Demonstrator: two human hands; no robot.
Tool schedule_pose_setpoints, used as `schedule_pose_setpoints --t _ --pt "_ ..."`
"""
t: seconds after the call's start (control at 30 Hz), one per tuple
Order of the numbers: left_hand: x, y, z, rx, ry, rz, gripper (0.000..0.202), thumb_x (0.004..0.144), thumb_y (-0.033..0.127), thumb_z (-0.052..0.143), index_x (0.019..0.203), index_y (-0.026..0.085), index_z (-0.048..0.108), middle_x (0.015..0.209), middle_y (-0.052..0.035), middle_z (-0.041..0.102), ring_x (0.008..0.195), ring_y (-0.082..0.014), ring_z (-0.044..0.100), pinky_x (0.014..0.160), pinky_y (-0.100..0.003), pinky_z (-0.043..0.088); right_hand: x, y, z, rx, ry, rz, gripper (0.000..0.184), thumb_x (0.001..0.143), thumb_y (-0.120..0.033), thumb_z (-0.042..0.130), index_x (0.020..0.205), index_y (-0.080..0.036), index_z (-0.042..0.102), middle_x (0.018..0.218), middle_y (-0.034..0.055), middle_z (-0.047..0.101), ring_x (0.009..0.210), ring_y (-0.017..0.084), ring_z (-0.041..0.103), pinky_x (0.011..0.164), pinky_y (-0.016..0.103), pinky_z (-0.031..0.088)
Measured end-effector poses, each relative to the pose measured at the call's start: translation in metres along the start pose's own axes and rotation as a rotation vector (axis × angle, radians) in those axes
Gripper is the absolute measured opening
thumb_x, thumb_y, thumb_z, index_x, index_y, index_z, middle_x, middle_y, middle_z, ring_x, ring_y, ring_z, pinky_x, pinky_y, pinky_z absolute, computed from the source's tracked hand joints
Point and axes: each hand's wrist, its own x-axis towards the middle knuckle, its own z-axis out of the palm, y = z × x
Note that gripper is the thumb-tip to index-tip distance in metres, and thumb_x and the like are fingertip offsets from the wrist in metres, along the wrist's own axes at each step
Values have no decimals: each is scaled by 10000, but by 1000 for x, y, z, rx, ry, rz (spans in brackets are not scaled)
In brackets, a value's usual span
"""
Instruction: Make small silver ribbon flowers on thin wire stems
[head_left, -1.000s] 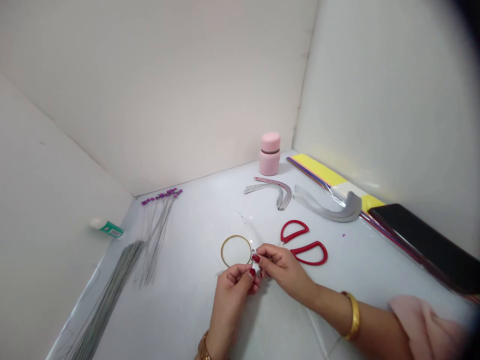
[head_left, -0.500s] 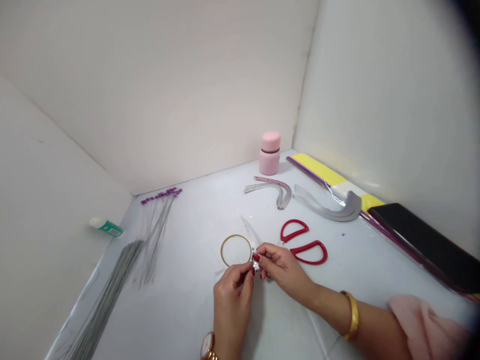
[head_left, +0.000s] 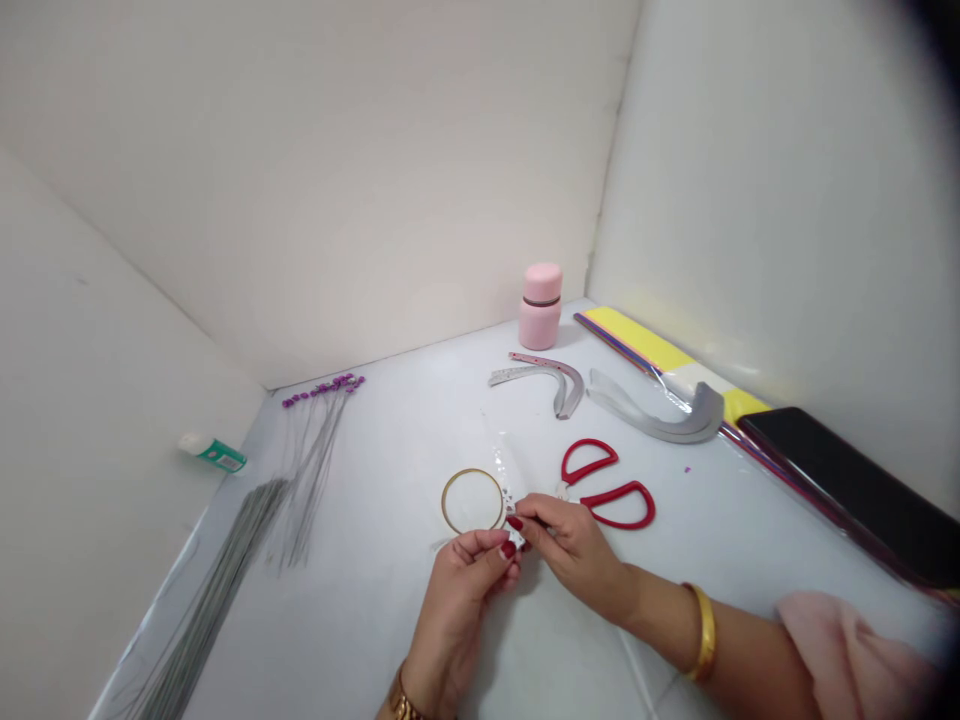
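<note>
A thin whitish strip with small dark marks (head_left: 504,468) rises from between my hands, its lower end pinched in the fingertips. My left hand (head_left: 466,590) is closed on that end, thumb over fingers. From the right, my right hand (head_left: 576,548) pinches the same strip close to the left fingertips. What lies inside the pinch is mostly hidden. A gold-coloured ring (head_left: 444,500) lies flat just beyond my left hand. Red-handled scissors (head_left: 626,503) rest beyond my right hand, which hides their blades.
A pink flask (head_left: 539,325) stands at the back. Bent paper strips (head_left: 576,388) and a grey strip bundle (head_left: 679,432) lie before it. A phone (head_left: 847,490) rests on coloured sheets (head_left: 637,338) at right. Purple-tipped wires (head_left: 322,425), bare wires (head_left: 225,580) and a glue tube (head_left: 217,455) are at left.
My left hand has turned, its thumb now lying across the fingers and its wrist further left. The strip's free end has swung slightly right. My right hand has barely shifted.
</note>
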Motion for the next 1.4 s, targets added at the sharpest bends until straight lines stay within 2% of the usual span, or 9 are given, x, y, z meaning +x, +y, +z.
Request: schedule_pose_setpoints --t 0.13,0.3,0.57,0.87,1.0,1.13,1.27,1.33,1.4 --pt "-1 -1 1 -90 -27 -62 152 644 200 718 750 99 677 663 -45 664 515 -54 555 561 -175 450 0 2 1 79 -22 34 223 850 -346 479 711 -192 561 619 1 537 585 135 503 580 250 399" --pt "-2 -1 2 -64 6 30 156 670 222 704 768 103 685 669 -46 680 565 -71 567 592 -175 438 2 7 5 209 -44 114 250 864 -386 453 751 -178 536 597 -10 538 546 119 523 527 229 429" --pt "-2 1 7 98 39 139 181 609 270 741 659 116 659 574 -3 638 520 -85 515 548 -198 399 1 6 6 251 -74 106 228 836 -346 511 719 -164 580 616 -7 526 571 115 495 547 225 413" --pt "-3 0 4 340 73 218 128 668 239 651 631 126 604 542 21 559 497 -88 433 491 -203 327 2 5 5 272 -69 61 220 809 -319 560 673 -152 605 639 2 514 606 122 491 582 243 386" --pt "-6 0 5 390 99 255 88 696 211 611 673 126 610 605 -6 595 535 -104 466 526 -218 362 2 4 7 329 -78 112 220 826 -345 534 709 -161 564 601 -21 490 553 103 463 537 229 377" --pt "-6 -3 7 382 95 294 85 712 216 596 681 137 603 608 -2 590 566 -115 502 551 -218 393 2 5 7 369 -90 164 212 781 -355 595 731 -159 534 610 -22 509 569 106 481 541 224 386" --pt "-5 -3 8 327 63 299 220 735 261 585 916 137 579 767 -37 633 676 -133 570 628 -232 446 4 10 6 399 -36 203 246 808 -393 554 728 -169 492 564 -50 474 515 83 453 501 203 362" --pt "-3 -2 6 323 50 293 228 772 312 543 893 123 586 754 -47 632 673 -130 568 632 -232 449 5 12 5 409 -18 218 256 808 -410 549 740 -171 486 551 -54 474 501 79 450 485 198 350" --pt "-1 -2 3 347 37 277 242 783 336 529 778 107 610 674 -46 622 610 -121 545 586 -222 437 5 13 6 414 -10 229 261 799 -413 562 737 -170 486 550 -53 480 503 79 454 482 196 345"
